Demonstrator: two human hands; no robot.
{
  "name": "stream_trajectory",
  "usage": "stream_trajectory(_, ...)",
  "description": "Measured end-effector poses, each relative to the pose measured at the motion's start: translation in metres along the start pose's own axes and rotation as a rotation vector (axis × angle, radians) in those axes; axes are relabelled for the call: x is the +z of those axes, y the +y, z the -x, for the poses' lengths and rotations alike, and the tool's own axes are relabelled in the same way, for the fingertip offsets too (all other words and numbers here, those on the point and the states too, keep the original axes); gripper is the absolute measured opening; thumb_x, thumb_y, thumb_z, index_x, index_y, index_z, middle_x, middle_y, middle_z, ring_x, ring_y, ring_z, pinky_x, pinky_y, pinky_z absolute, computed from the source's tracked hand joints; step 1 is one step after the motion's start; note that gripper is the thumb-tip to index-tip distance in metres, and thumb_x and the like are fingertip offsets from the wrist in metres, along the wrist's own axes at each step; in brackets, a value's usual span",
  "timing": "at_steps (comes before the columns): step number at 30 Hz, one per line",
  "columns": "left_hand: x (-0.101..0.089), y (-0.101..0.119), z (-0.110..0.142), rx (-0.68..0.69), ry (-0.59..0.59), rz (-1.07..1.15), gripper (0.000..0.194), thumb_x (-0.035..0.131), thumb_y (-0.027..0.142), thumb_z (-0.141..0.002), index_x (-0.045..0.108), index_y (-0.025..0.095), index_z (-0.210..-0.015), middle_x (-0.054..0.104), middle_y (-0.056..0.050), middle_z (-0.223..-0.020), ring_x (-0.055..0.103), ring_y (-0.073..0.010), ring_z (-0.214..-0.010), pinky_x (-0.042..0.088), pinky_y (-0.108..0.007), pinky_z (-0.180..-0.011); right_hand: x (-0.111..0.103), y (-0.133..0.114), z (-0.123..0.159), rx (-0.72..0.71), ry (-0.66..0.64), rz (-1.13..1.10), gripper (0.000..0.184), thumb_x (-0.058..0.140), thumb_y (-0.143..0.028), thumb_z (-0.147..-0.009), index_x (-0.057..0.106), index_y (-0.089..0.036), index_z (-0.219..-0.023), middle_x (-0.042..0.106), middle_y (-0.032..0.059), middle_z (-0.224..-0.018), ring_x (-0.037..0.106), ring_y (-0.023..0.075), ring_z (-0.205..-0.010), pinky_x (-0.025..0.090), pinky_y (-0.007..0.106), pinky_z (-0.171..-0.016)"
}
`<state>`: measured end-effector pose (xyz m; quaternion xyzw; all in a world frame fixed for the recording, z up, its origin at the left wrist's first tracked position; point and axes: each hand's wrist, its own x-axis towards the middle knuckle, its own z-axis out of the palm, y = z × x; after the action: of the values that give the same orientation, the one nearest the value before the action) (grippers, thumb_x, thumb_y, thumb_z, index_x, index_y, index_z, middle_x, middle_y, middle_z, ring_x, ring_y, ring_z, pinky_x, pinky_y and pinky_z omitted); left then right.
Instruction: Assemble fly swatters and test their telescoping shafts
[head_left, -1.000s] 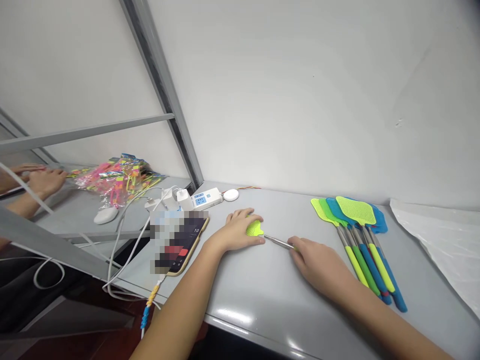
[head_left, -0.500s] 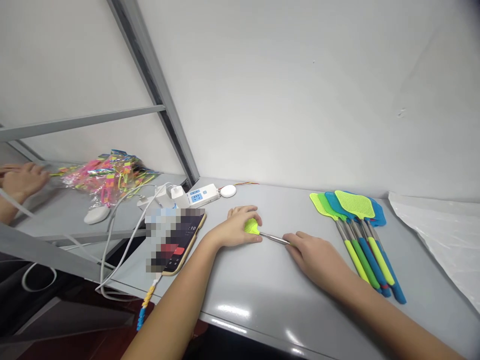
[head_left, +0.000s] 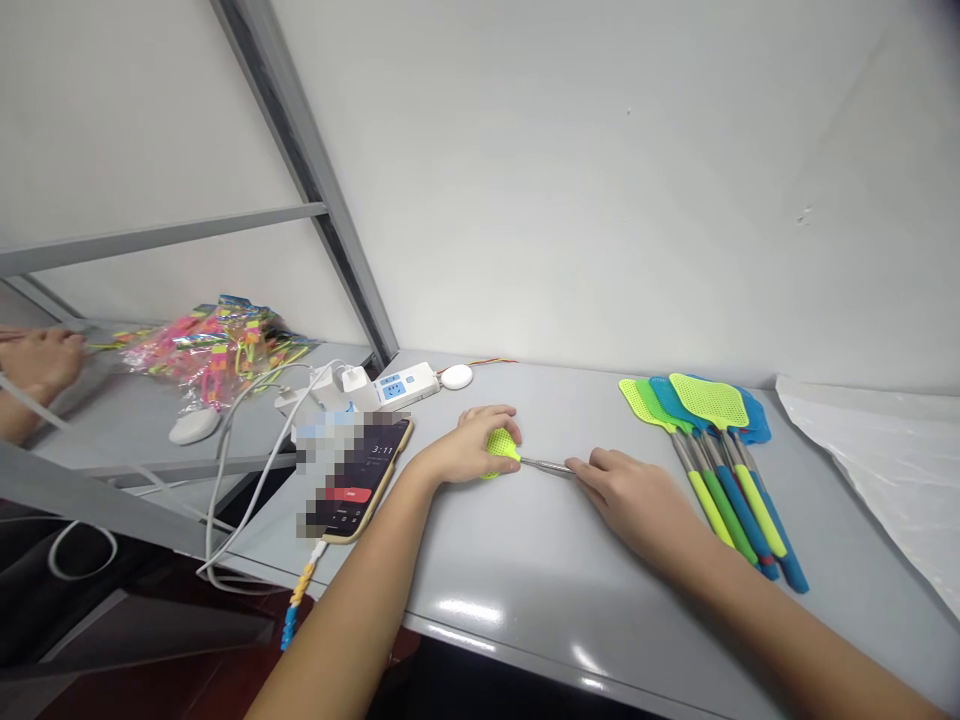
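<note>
A fly swatter [head_left: 504, 441] with a yellow-green perforated head and a metal rod lies low over the grey table between my hands. My left hand [head_left: 466, 450] grips its head, thumb and fingers on opposite edges. Farther right, my right hand [head_left: 616, 490] is closed around the handle end of the rod, and its palm hides the handle. To the right of that hand rests a fanned pile of fly swatters [head_left: 712, 402] in yellow-green, green and blue, their heads toward the wall and grips toward the table's front.
Left of my forearm lies a phone [head_left: 367, 480] with a charging cable, beside a white power strip [head_left: 407, 386] and a round white device [head_left: 456, 377]. White sheeting [head_left: 870, 460] covers the right end. Beyond the metal frame [head_left: 322, 200], another person's hand [head_left: 45, 360] is near colourful plastic-wrapped packets [head_left: 217, 350].
More of the swatter's head shows under my left hand, whose fingers have shifted slightly on it. My right hand has moved a little up and left. The other person's hand has moved left.
</note>
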<state>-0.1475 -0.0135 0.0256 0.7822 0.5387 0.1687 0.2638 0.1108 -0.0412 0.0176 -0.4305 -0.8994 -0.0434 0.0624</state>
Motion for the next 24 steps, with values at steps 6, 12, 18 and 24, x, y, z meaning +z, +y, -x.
stream_trajectory(6, 0.002, -0.002, 0.000, 0.020, -0.030, -0.033, 0.020, 0.068, 0.037, -0.075, 0.067, 0.030, -0.094, 0.040, 0.000, -0.146, 0.025, -0.0300, -0.138, 0.024, -0.048, -0.109, 0.000, 0.003, -0.002, -0.025, 0.031, 0.005, 0.030, 0.038, -0.018, -0.097, 0.060, -0.026, -0.116, 0.059, 0.0028, -0.083, 0.053, 0.0164, -0.077, 0.026, 0.029, -0.056)
stream_trajectory(12, 0.006, 0.005, 0.001, 0.088, 0.018, -0.141, 0.009, 0.064, 0.032, -0.080, 0.065, 0.028, -0.087, 0.050, -0.001, -0.135, 0.031, -0.0293, -0.131, 0.019, -0.052, -0.108, -0.003, 0.007, -0.004, 0.009, 0.021, -0.045, 0.030, 0.039, -0.025, -0.098, 0.062, -0.029, -0.117, 0.059, 0.0014, -0.082, 0.054, 0.0148, -0.072, 0.027, 0.028, -0.056)
stream_trajectory(18, 0.007, 0.014, -0.001, 0.192, 0.109, -0.199, 0.007, 0.065, 0.028, -0.079, 0.062, 0.025, -0.086, 0.059, -0.002, -0.110, 0.042, -0.0248, -0.115, 0.020, -0.050, -0.107, -0.005, 0.015, -0.003, -0.017, 0.049, -0.097, 0.031, 0.038, -0.027, -0.099, 0.062, -0.028, -0.118, 0.060, 0.0016, -0.083, 0.056, 0.0146, -0.074, 0.032, 0.026, -0.061)
stream_trajectory(24, 0.007, 0.022, -0.001, 0.281, 0.234, -0.299, 0.003, 0.062, 0.025, -0.083, 0.061, 0.024, -0.086, 0.053, -0.002, -0.128, 0.036, -0.0261, -0.122, 0.019, -0.054, -0.108, -0.005, 0.021, -0.002, 0.016, 0.074, -0.208, 0.032, 0.038, -0.027, -0.098, 0.062, -0.027, -0.119, 0.061, 0.0024, -0.085, 0.058, 0.0153, -0.076, 0.037, 0.025, -0.064)
